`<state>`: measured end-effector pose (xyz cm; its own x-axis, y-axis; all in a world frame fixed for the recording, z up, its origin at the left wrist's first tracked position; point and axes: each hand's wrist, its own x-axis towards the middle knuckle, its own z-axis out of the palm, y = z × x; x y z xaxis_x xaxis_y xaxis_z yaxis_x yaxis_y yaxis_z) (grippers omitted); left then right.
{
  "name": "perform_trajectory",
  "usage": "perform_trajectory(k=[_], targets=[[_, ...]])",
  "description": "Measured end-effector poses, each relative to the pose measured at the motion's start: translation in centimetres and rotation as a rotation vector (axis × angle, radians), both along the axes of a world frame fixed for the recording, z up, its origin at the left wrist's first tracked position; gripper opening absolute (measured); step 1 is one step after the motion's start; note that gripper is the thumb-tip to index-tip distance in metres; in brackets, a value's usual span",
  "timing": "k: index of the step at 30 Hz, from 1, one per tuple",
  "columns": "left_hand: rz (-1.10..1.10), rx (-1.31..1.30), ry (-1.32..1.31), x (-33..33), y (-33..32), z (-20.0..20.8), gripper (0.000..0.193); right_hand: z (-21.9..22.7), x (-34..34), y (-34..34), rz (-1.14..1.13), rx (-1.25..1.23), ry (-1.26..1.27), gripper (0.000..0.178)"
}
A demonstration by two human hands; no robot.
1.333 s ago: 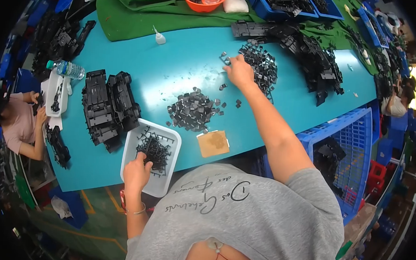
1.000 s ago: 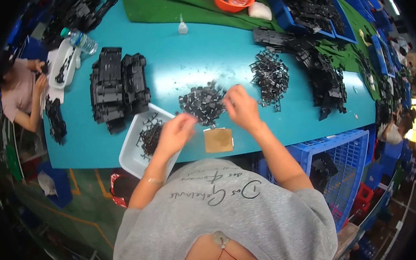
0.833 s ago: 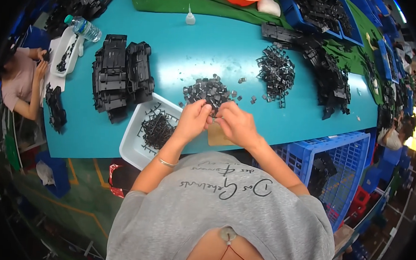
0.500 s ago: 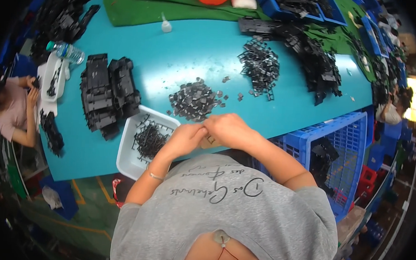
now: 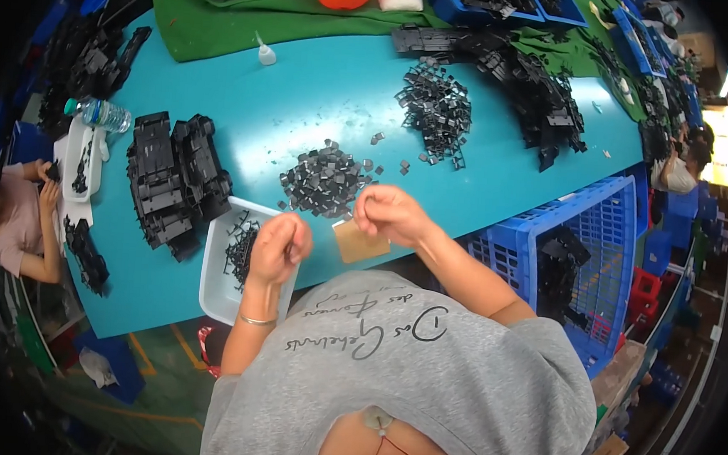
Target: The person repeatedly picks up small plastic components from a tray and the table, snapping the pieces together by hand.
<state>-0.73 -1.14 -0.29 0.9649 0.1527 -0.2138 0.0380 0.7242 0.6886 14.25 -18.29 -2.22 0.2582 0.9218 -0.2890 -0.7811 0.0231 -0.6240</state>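
My left hand [image 5: 282, 246] is raised over the right rim of a white plastic tray [image 5: 212, 292], its fingers curled together. Thin black plastic pieces [image 5: 241, 249] lie in a heap in that tray. My right hand [image 5: 391, 214] is closed in a pinch above a brown flat piece like cardboard [image 5: 356, 245] on the table edge. Whatever small thing either hand may hold is hidden by the fingers. Just beyond my hands spreads a pile of small dark square pieces [image 5: 323, 180], with a few strays to its right.
Long black plastic mouldings [image 5: 154, 177] stand left on the teal table [image 5: 307, 74]. More black clip-like parts [image 5: 434, 111] and mouldings [image 5: 546, 105] lie right. A blue crate [image 5: 547, 230] borders the right front edge. A white dropper bottle [image 5: 266, 54] stands far back. A person [image 5: 27, 215] sits left.
My hands were together over the brown piece and have come apart. The left has moved left to the tray, and the right slightly right and up, uncovering the brown piece.
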Motion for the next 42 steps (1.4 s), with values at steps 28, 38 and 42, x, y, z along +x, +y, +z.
perform_trajectory(k=[28,38,42], targets=[[-0.373,0.314,0.449,1.0,-4.0,-0.5,0.020,-0.4,-4.0,-1.3,-0.017,-0.234,-0.462,0.009],[0.014,0.073,0.170,0.5,-5.2,-0.4,0.018,-1.9,-2.2,-0.2,-0.488,0.040,0.792,0.009],[-0.062,0.235,0.361,-2.1,-3.1,0.0,0.017,-4.3,2.5,-1.5,-0.521,-0.207,-0.014,0.009]])
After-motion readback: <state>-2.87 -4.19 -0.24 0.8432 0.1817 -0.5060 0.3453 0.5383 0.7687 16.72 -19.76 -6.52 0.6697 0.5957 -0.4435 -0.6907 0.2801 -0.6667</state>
